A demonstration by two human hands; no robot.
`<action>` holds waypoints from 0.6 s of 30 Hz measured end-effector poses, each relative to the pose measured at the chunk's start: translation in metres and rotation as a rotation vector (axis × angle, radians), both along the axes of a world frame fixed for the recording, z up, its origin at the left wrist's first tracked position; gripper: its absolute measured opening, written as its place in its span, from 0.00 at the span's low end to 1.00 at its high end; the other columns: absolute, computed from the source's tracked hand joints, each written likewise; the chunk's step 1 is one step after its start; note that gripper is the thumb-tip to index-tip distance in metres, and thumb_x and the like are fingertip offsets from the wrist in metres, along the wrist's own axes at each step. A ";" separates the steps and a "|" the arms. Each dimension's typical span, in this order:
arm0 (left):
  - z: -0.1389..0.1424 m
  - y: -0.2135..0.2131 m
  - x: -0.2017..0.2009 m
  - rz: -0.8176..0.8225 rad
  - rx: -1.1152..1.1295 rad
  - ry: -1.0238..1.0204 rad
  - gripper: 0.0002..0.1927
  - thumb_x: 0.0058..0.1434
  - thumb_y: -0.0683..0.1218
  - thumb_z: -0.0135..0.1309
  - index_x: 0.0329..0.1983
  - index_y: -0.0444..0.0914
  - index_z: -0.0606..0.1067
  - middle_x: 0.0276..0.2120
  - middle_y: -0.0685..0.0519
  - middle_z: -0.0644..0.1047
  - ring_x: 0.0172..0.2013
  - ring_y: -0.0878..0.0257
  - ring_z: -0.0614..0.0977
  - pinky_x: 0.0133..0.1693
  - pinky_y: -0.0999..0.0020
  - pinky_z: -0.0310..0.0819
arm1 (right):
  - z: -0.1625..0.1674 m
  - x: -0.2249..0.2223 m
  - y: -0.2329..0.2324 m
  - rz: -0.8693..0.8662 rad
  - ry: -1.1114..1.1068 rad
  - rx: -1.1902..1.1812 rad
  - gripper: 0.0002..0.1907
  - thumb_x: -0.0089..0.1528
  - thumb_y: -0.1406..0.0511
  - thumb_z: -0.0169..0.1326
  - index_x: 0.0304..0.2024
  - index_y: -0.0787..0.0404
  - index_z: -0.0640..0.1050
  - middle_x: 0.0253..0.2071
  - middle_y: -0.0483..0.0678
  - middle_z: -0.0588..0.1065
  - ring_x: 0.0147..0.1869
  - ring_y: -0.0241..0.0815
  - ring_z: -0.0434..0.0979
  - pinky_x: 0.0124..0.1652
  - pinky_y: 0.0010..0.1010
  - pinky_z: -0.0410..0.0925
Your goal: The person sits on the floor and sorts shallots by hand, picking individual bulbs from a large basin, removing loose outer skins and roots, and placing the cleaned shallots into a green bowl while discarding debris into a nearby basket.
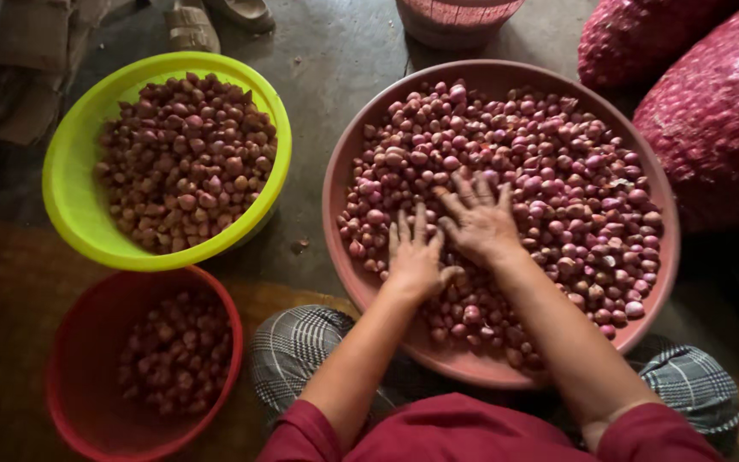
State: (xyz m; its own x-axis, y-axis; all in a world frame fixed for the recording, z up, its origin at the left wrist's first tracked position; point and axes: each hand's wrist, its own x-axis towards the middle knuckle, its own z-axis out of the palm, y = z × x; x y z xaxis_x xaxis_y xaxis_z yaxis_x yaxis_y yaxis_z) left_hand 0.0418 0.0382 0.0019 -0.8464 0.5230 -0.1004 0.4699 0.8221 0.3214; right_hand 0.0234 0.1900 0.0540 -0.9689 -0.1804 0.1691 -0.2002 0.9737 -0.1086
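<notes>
A wide pink basin [348, 137] in front of me is full of small red shallots [558, 162]. My left hand [414, 255] lies flat on the shallots near the basin's near-left side, fingers spread. My right hand [479, 219] rests palm down on the pile just to its right, fingers spread too. Neither hand grips anything that I can see.
A lime-green basin [70, 171] of shallots stands at the left, a red basin [70, 368] with fewer shallots below it. Two red mesh sacks [720, 111] lie at the upper right. A pink tub [455, 17] and sandals [190, 26] are at the top. My checked trousers [297, 346] show below.
</notes>
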 end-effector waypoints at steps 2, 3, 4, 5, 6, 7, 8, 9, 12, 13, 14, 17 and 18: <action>0.003 -0.004 0.018 -0.044 0.101 0.005 0.44 0.57 0.71 0.56 0.74 0.54 0.62 0.75 0.38 0.43 0.73 0.29 0.38 0.68 0.28 0.29 | -0.004 0.002 0.013 -0.108 -0.035 0.114 0.35 0.63 0.48 0.46 0.73 0.42 0.62 0.79 0.48 0.45 0.80 0.51 0.41 0.68 0.69 0.34; 0.007 -0.008 0.023 -0.049 0.085 -0.063 0.43 0.56 0.70 0.56 0.73 0.56 0.62 0.75 0.40 0.43 0.73 0.30 0.38 0.66 0.25 0.30 | -0.005 0.007 0.023 -0.154 -0.039 0.180 0.33 0.64 0.47 0.46 0.72 0.41 0.64 0.79 0.49 0.47 0.81 0.53 0.42 0.68 0.67 0.35; 0.010 -0.014 0.031 -0.054 0.069 -0.135 0.42 0.55 0.69 0.56 0.73 0.58 0.62 0.76 0.42 0.43 0.73 0.32 0.38 0.64 0.23 0.31 | -0.008 0.016 0.035 -0.200 -0.047 0.246 0.31 0.65 0.47 0.45 0.71 0.41 0.65 0.79 0.50 0.49 0.81 0.55 0.44 0.69 0.66 0.36; 0.014 -0.021 0.036 -0.059 0.053 -0.205 0.42 0.54 0.69 0.56 0.72 0.60 0.62 0.76 0.44 0.43 0.73 0.33 0.38 0.62 0.20 0.32 | -0.010 0.025 0.045 -0.246 -0.053 0.312 0.30 0.66 0.46 0.45 0.70 0.41 0.67 0.79 0.51 0.51 0.81 0.57 0.45 0.69 0.65 0.38; 0.019 -0.024 0.034 -0.060 0.025 -0.286 0.38 0.55 0.68 0.55 0.70 0.61 0.65 0.76 0.47 0.45 0.74 0.35 0.39 0.63 0.20 0.31 | -0.010 0.031 0.055 -0.216 -0.029 0.279 0.30 0.67 0.46 0.44 0.71 0.40 0.66 0.79 0.49 0.53 0.81 0.55 0.48 0.71 0.65 0.39; 0.023 -0.028 0.032 -0.065 -0.004 -0.371 0.34 0.57 0.68 0.55 0.68 0.63 0.67 0.77 0.50 0.46 0.75 0.36 0.40 0.65 0.20 0.30 | -0.010 0.042 0.067 -0.191 -0.009 0.247 0.30 0.67 0.47 0.44 0.72 0.39 0.66 0.79 0.47 0.55 0.81 0.53 0.50 0.72 0.65 0.40; 0.026 -0.030 0.029 -0.074 -0.033 -0.454 0.31 0.59 0.67 0.54 0.67 0.65 0.69 0.77 0.53 0.48 0.76 0.38 0.41 0.66 0.19 0.30 | -0.007 0.052 0.074 -0.168 0.011 0.216 0.30 0.68 0.47 0.43 0.72 0.37 0.66 0.78 0.45 0.58 0.81 0.52 0.53 0.74 0.65 0.41; 0.028 -0.032 0.024 -0.055 0.036 -0.390 0.29 0.60 0.65 0.55 0.66 0.62 0.71 0.75 0.53 0.53 0.75 0.39 0.45 0.67 0.20 0.33 | -0.003 0.059 0.077 -0.179 -0.048 0.240 0.29 0.68 0.47 0.43 0.72 0.38 0.67 0.76 0.44 0.60 0.80 0.51 0.55 0.73 0.66 0.41; 0.025 -0.029 0.013 -0.010 0.216 -0.194 0.26 0.62 0.61 0.57 0.63 0.56 0.75 0.73 0.53 0.61 0.74 0.40 0.55 0.67 0.23 0.41 | 0.018 0.079 0.078 -0.233 -0.279 0.287 0.27 0.66 0.46 0.44 0.66 0.37 0.72 0.70 0.41 0.66 0.76 0.46 0.59 0.70 0.66 0.42; 0.022 -0.025 0.007 -0.004 0.264 -0.125 0.25 0.61 0.59 0.58 0.62 0.55 0.75 0.72 0.51 0.61 0.73 0.39 0.55 0.66 0.24 0.42 | 0.026 0.082 0.076 -0.262 -0.391 0.287 0.25 0.64 0.45 0.46 0.63 0.37 0.75 0.69 0.38 0.67 0.75 0.44 0.60 0.70 0.64 0.45; 0.018 -0.021 0.002 0.003 0.310 -0.059 0.25 0.60 0.58 0.60 0.62 0.54 0.76 0.72 0.50 0.61 0.71 0.37 0.56 0.66 0.25 0.44 | 0.035 0.082 0.075 -0.292 -0.505 0.285 0.24 0.63 0.45 0.48 0.59 0.37 0.78 0.68 0.36 0.68 0.74 0.42 0.61 0.69 0.63 0.47; 0.006 -0.010 0.005 -0.116 0.268 -0.104 0.24 0.56 0.58 0.61 0.56 0.50 0.77 0.69 0.46 0.64 0.69 0.38 0.57 0.61 0.25 0.45 | 0.054 0.064 0.075 -0.419 -0.420 0.008 0.16 0.65 0.51 0.55 0.52 0.43 0.82 0.53 0.44 0.80 0.60 0.43 0.80 0.63 0.43 0.70; 0.003 -0.009 0.007 -0.110 0.315 -0.129 0.22 0.58 0.57 0.61 0.54 0.49 0.78 0.64 0.47 0.69 0.67 0.41 0.62 0.62 0.29 0.48 | 0.056 0.054 0.076 -0.295 -0.228 -0.091 0.15 0.64 0.57 0.56 0.53 0.46 0.82 0.55 0.47 0.79 0.60 0.47 0.79 0.61 0.43 0.70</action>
